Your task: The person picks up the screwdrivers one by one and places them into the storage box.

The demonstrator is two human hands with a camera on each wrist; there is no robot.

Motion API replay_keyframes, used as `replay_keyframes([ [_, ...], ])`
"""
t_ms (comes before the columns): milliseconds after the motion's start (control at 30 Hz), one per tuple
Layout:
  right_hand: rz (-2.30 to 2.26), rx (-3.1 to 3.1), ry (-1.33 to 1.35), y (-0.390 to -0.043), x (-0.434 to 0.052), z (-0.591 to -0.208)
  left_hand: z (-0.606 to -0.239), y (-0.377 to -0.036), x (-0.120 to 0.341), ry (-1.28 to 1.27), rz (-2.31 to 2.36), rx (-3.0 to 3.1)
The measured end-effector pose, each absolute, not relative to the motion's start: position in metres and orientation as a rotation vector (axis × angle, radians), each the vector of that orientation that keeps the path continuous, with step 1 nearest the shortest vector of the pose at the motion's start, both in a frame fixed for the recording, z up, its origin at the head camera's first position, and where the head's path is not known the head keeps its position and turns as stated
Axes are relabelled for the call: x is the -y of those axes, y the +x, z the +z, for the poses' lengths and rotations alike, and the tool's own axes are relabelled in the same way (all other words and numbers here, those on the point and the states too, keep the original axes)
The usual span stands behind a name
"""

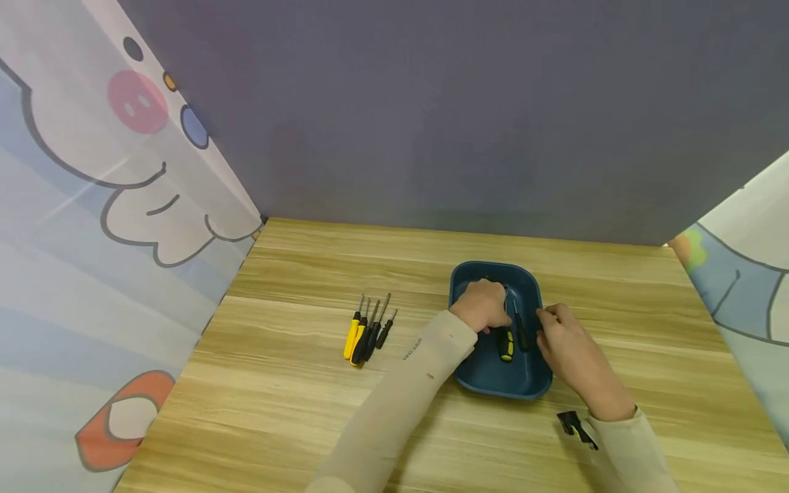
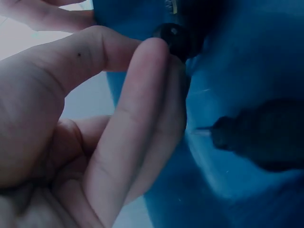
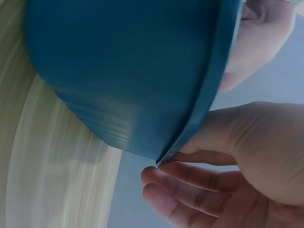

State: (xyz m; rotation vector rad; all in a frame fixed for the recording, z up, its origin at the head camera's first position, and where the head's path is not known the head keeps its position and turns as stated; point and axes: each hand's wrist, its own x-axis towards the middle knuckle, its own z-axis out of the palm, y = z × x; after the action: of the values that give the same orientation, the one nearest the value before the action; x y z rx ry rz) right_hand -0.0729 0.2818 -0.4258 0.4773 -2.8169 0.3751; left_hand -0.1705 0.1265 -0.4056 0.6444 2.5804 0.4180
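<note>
My left hand [image 1: 483, 305] reaches into a dark blue plastic basin [image 1: 502, 392]. In the left wrist view its thumb and fingertips pinch the black rounded end of a screwdriver [image 2: 173, 40]; the rest of that tool is hidden. Beside the hand, a screwdriver with a black-and-yellow handle [image 1: 506, 346] and a slim dark screwdriver [image 1: 521, 332] lie on the basin floor. My right hand [image 1: 570, 349] is at the basin's right side. Seen from the right wrist, its thumb and index finger pinch the rim [image 3: 199, 107], with the other fingers loosely bent below.
Several screwdrivers [image 1: 368, 335] with black or yellow-and-black handles lie side by side on the wooden table [image 1: 271, 383], left of the basin. A small black-and-yellow item [image 1: 576, 429] shows by the right forearm. A grey wall [image 1: 456, 123] rises behind the table; printed curtains [image 1: 74, 239] flank it.
</note>
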Motion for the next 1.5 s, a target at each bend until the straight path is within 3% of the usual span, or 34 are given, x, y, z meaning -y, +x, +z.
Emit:
replay_keyframes([
  [400,0.395,2.800,0.485,-0.072,-0.279,-0.426,-0.414,-0.168,-0.128,0.620,0.349,-2.630],
  [633,0.399,2.828,0.469,-0.072,-0.278,-0.425,-0.401,-0.164,-0.117,0.705,0.357,-2.723],
  [1133,0.394,2.820,0.465,-0.073,-0.279,-0.426,-0.367,-0.136,-0.043,0.817,0.459,-2.806],
  [1500,0.387,2.796,0.477,-0.073,-0.281,-0.427,-0.365,-0.124,0.017,0.693,0.446,-2.900],
])
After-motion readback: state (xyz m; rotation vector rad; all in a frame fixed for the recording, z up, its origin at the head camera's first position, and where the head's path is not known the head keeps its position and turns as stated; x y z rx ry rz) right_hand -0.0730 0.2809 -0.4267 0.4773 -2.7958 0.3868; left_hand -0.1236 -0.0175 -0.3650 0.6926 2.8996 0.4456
